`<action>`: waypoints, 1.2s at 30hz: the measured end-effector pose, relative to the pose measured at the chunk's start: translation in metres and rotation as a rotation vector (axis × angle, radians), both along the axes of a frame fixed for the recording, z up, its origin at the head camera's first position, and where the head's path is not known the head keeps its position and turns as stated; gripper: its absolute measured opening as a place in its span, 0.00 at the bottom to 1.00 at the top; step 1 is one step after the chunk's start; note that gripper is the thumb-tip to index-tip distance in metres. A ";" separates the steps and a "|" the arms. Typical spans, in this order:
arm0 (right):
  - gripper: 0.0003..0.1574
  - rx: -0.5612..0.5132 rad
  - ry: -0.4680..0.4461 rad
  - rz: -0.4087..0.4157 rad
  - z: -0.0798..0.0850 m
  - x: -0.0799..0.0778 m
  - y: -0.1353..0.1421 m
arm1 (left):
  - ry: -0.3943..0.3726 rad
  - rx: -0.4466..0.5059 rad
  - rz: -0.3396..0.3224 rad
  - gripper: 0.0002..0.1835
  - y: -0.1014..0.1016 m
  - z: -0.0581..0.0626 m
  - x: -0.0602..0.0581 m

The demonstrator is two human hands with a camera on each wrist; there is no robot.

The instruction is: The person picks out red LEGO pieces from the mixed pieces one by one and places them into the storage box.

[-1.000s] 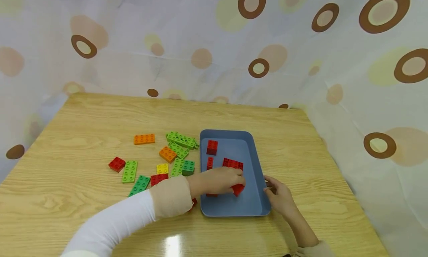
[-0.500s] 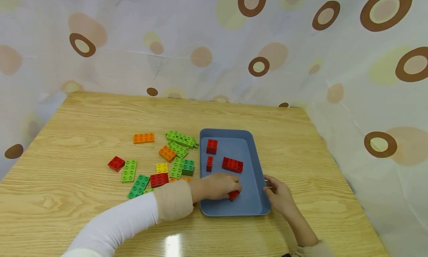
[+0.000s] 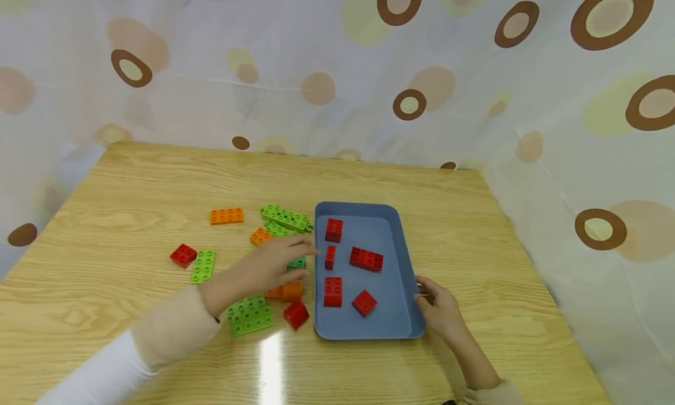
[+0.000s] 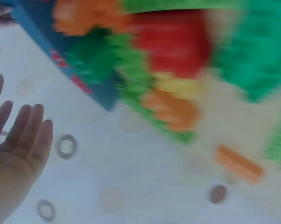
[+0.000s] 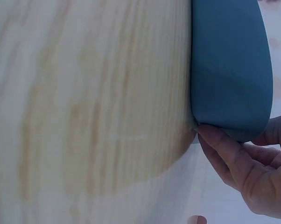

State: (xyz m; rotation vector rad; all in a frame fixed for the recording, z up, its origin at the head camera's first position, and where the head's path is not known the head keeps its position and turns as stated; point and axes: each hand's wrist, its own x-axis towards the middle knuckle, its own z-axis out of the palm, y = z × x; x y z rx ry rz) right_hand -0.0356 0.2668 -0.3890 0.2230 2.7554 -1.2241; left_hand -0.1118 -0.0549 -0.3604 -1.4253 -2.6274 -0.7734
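Observation:
In the head view, my left hand [image 3: 266,267] hovers over the loose toy building bricks, fingers extended and apart, holding nothing. It covers part of the pile, including the yellow brick. The left wrist view also shows that hand [image 4: 19,144] with straight fingers. Several red bricks [image 3: 366,259] lie inside the blue-grey tray [image 3: 364,332]. At the tray's right side, my right hand [image 3: 442,308] holds its edge. In the right wrist view the thumb is by the rim and the fingers [image 5: 224,147] touch the outer wall's lower edge.
Left of the tray lie a red brick [image 3: 183,256], a red piece [image 3: 296,315], light green bricks [image 3: 250,316], an orange brick [image 3: 227,216] and a long green piece [image 3: 286,218]. A patterned cloth [image 3: 316,59] hangs behind the wooden table [image 3: 158,176].
My left hand has let go of a red brick in the tray and moved left, out over the loose bricks. My right hand has stayed at the tray's edge.

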 end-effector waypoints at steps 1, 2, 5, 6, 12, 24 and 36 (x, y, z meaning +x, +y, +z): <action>0.26 0.006 -0.003 -0.004 0.001 0.001 0.000 | -0.032 -0.013 0.036 0.18 -0.012 -0.003 0.002; 0.26 0.012 -0.008 -0.007 0.002 0.001 0.001 | -0.059 -0.035 0.070 0.18 -0.024 -0.007 0.005; 0.26 0.029 -0.015 -0.008 0.003 0.002 0.003 | -0.101 -0.076 0.131 0.18 -0.049 -0.021 0.012; 0.26 0.033 -0.015 -0.005 0.003 0.002 0.004 | -0.114 -0.084 0.147 0.18 -0.055 -0.026 0.013; 0.26 0.026 -0.009 0.003 0.002 -0.002 0.004 | -0.160 -0.103 0.213 0.17 -0.073 -0.043 0.017; 0.25 0.032 0.002 0.011 -0.001 -0.001 -0.001 | -0.167 -0.105 0.189 0.13 -0.079 -0.053 0.015; 0.26 0.019 0.001 0.003 -0.001 0.000 -0.002 | -0.136 -0.066 0.172 0.11 -0.083 -0.056 0.015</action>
